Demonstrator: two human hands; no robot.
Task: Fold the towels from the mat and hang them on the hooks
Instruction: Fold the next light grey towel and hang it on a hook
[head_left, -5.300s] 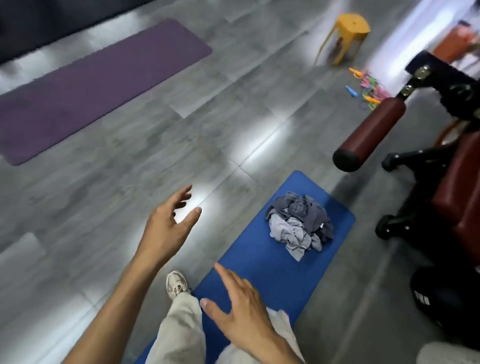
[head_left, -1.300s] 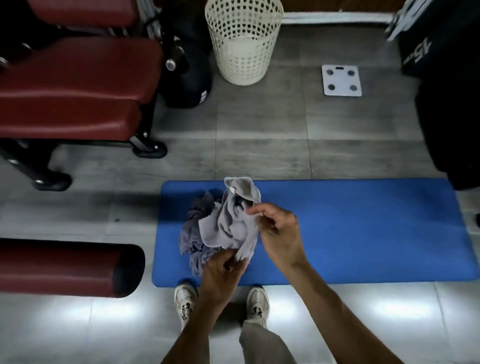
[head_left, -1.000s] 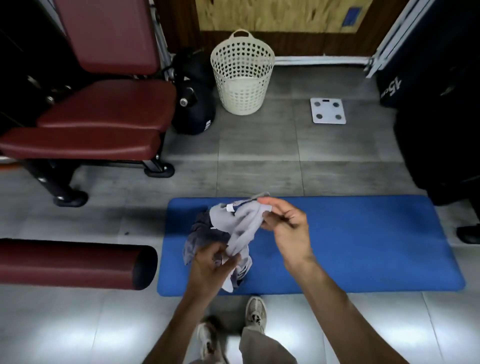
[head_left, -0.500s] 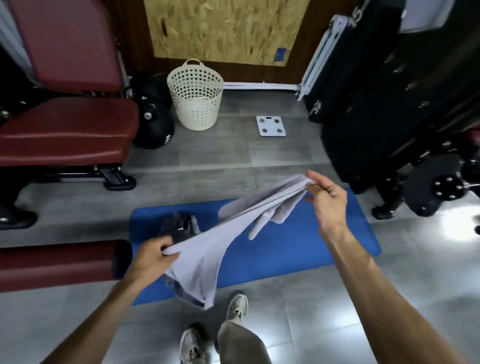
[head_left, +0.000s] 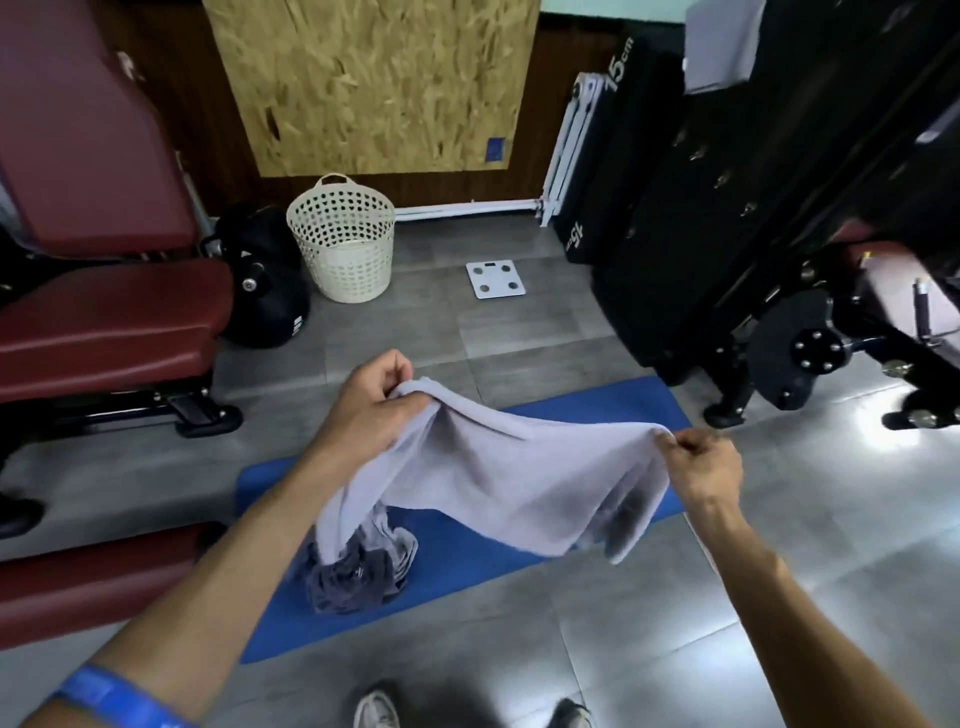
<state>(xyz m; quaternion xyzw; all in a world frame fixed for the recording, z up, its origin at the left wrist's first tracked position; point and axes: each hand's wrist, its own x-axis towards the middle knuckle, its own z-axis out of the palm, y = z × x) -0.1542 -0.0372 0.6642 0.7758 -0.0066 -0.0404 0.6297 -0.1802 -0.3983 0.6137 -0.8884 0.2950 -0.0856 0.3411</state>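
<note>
- At the bottom edge, two shoes (head_left: 376, 711) stand on the grey floor (head_left: 649, 649), and a blue wristband (head_left: 111, 696) circles the left forearm.
- Above the blue mat (head_left: 467, 561), a pale towel (head_left: 498, 473) hangs spread between both hands, off the mat.
- Left hand (head_left: 366, 410): fingers clenched round one top corner of the towel.
- Right hand (head_left: 706, 465): fingers pinching the other top corner.
- Under the towel's left side, a crumpled dark pile (head_left: 358, 571) lies on the mat.
- Further off: a maroon bench (head_left: 104, 332) at left, a black weight machine (head_left: 779, 260) at right.
- By the wall: a cream basket (head_left: 343, 249) and a white scale (head_left: 495, 279), near each other, apart.
</note>
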